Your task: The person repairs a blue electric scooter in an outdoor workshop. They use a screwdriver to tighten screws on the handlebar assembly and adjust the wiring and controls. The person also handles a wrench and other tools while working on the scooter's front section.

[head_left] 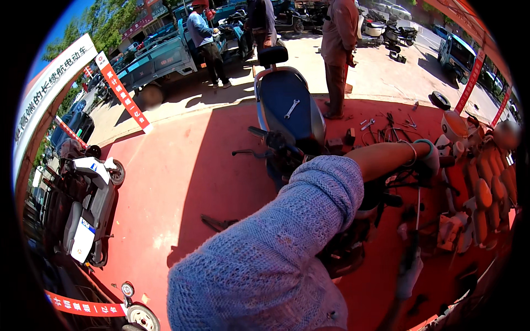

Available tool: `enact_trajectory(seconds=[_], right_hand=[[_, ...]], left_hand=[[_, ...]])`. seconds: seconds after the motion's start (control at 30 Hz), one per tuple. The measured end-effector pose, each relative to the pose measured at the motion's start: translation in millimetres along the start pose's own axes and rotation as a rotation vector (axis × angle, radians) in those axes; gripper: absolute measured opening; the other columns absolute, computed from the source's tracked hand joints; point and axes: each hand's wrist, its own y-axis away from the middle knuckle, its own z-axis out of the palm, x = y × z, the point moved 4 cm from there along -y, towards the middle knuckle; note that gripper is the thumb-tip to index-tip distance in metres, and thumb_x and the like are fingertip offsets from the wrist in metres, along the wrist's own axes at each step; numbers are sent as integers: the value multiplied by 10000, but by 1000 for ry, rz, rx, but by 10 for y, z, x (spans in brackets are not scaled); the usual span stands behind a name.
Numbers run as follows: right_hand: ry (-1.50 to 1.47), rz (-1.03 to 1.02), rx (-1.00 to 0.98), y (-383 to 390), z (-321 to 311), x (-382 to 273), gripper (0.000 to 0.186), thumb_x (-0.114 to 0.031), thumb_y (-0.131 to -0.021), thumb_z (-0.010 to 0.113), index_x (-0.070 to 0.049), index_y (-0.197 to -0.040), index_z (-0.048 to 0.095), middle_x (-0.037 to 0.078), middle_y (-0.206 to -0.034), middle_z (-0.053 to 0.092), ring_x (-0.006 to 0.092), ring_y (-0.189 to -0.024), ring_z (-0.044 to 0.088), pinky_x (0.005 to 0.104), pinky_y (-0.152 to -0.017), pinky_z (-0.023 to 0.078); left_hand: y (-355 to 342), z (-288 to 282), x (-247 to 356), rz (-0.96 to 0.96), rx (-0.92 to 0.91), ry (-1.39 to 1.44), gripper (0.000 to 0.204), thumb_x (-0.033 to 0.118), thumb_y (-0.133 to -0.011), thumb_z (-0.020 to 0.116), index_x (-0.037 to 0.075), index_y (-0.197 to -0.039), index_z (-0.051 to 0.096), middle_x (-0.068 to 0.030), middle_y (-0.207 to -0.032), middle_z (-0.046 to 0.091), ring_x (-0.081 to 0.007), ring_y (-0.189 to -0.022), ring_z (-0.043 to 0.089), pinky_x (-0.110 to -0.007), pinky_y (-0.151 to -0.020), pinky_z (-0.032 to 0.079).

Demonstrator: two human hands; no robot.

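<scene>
My left arm, in a bunched blue knit sleeve, reaches across to the right. My left hand [430,155], in a light glove with a bracelet above it, is at dark scooter parts in shade; its fingers are hidden. Lower right, my right hand [409,276], also gloved, is closed round the dark handle of a long thin tool that looks like a screwdriver [418,209]. Its shaft points up toward the dark parts below my left hand. Beyond my sleeve stands a scooter with a dark blue seat [281,91], and an open-end wrench [292,109] lies on that seat.
Loose wrenches [367,124] and cables lie on the red floor [149,187] past my forearm. Removed seats and panels [483,193] are piled at right. A white and grey scooter [88,215] stands at left. People stand beyond, near a flatbed truck [160,60].
</scene>
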Motion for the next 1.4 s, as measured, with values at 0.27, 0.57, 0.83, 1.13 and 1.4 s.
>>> enact_trajectory(seconds=[0.27,0.57,0.83,1.13,1.4], right_hand=[[261,-174,169,-219,63,-354,366,-263,-922,557,-16,-1188,514,45,-713,575,127,-496,500,274,-436,400],[-222,130,0,-8,-41,-159,331,-246,-917,570,-13,-1150,536,15,-702,552,107,-511,491,268,-446,391],[-276,109,81,3,-28,-240,321,-297,-926,541,-38,-1112,524,30,-776,574,96,-507,492,243,-420,373],[181,-178,213,-71,9,-393,299,-297,-892,593,-47,-1051,554,84,-716,584,144,-512,523,270,-443,403],[46,-99,57,-104,83,-359,287,-288,-911,565,-57,-1082,550,74,-730,584,110,-509,515,235,-437,389]], left_hand=[[6,-55,-56,-45,90,-8,441,370,-660,701,33,-945,693,-69,-856,689,-190,-741,651,-350,-702,519],[9,-46,89,8,86,-104,430,355,-626,720,25,-900,700,-79,-835,689,-184,-692,654,-333,-643,530],[31,-91,-47,-33,134,104,388,266,-665,761,-31,-895,665,-87,-809,660,-167,-646,630,-305,-569,519],[-57,-52,-44,-50,169,73,324,240,-696,738,-19,-874,659,-65,-754,656,-146,-610,629,-288,-568,531],[214,-88,143,-100,223,-95,318,302,-667,726,19,-799,669,-40,-715,630,-138,-557,579,-297,-492,473]])
